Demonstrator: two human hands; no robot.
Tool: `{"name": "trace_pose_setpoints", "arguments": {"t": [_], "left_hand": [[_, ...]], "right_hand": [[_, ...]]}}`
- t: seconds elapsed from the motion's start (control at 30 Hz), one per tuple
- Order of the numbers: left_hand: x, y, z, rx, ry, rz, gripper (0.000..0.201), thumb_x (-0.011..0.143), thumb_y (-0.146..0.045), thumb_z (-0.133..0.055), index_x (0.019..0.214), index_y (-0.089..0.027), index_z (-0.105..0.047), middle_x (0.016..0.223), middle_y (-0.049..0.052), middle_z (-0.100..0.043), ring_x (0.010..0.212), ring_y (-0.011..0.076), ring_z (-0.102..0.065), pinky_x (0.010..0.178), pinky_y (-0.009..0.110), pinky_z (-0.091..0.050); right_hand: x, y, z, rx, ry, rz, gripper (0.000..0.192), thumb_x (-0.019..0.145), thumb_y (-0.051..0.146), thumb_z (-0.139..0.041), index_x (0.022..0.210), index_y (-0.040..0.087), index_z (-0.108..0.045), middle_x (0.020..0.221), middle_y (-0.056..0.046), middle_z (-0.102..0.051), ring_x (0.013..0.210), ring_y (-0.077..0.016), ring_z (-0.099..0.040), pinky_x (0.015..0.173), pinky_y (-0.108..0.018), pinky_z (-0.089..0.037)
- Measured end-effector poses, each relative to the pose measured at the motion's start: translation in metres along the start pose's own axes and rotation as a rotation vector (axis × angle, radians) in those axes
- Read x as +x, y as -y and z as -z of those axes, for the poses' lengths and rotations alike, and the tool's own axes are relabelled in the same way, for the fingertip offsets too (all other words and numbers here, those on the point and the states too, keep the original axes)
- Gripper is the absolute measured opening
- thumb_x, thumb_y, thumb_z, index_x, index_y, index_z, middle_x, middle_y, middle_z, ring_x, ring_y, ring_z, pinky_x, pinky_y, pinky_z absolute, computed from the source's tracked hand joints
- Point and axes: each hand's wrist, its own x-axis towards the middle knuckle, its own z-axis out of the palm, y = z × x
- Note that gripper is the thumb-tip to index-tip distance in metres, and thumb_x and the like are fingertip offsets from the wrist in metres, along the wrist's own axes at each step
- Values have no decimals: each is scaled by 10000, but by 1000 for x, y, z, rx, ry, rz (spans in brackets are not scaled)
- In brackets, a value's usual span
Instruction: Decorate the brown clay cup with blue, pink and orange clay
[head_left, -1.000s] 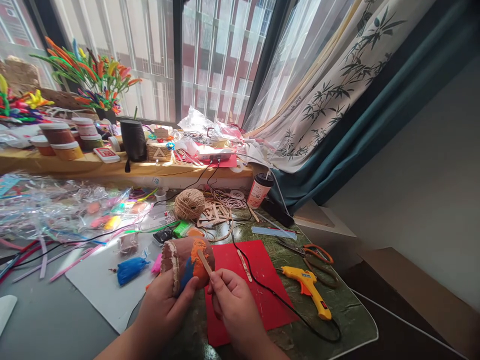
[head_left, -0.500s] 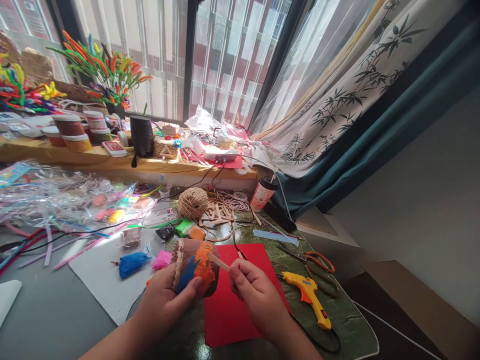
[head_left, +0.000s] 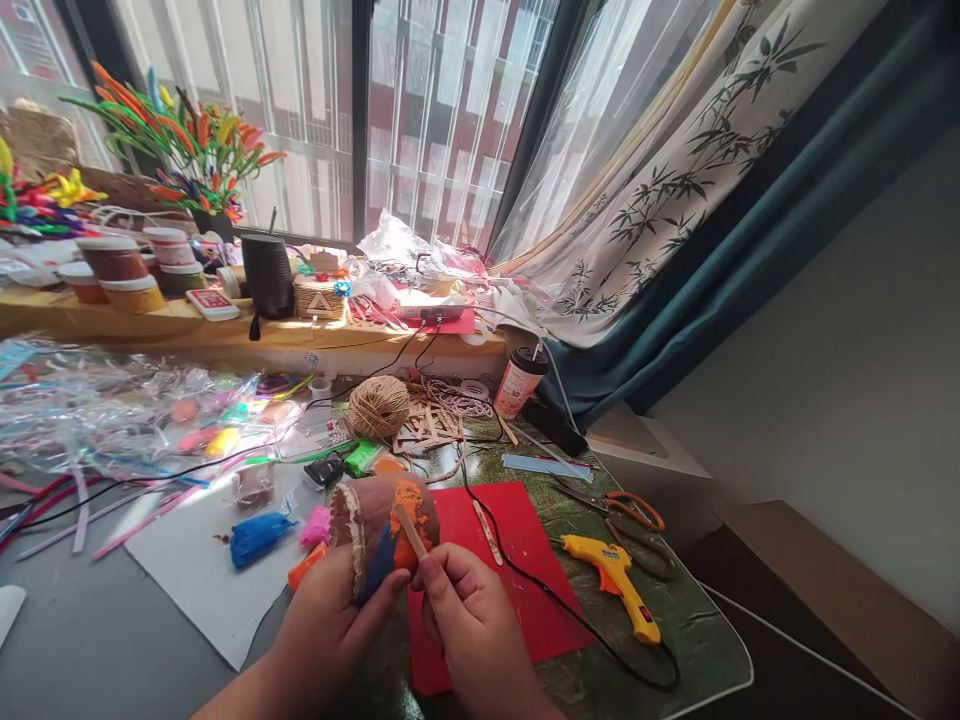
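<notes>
Over the red rectangular felt sheet (head_left: 517,560), your left hand (head_left: 330,625) wraps closed around the brown clay-covered pot with orange and blue patches (head_left: 379,530). Your right hand (head_left: 469,625) pinches a thin wooden stick (head_left: 409,529), its tip touching the orange patch.

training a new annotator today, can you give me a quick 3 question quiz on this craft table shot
1. True or false: the left hand holds the brown clay-covered pot.
2. What does the right hand press against the orange clay? A) scissors B) wooden stick C) glue gun
3. On which side of the red sheet does the yellow glue gun lie, by the person's own sides?

Key: 1 true; 2 B; 3 the right side, on the green mat.
</notes>
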Motion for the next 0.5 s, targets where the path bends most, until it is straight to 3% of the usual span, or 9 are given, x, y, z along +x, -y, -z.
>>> {"name": "trace_pose_setpoints", "arguments": {"t": [0.1,0.33,0.5], "left_hand": [[1,0,0,49,-37,-45,393,1035,-545,-628,853,-231,-776,727,28,-812,592,206,-776,536,251,-610],[5,-4,0,77,-56,-100,421,1057,-573,-593,911,-225,-781,786,38,-839,633,206,-808,545,239,-634],[5,-5,1,87,-70,-135,425,1063,-590,-580,987,-231,-792,845,49,-867,673,217,-835,550,234,-648]], "right_hand": [[-3,-5,-5,34,22,-21,727,766,954,-666,754,236,-556,418,122,-382,362,-75,-263,380,-217,-166],[-4,-10,-9,117,73,12,704,798,927,-673,740,239,-534,413,135,-352,351,-65,-270,370,-200,-203],[-1,-10,-6,57,9,26,724,769,926,-703,703,223,-540,472,121,-352,407,-59,-243,406,-216,-161]]}}
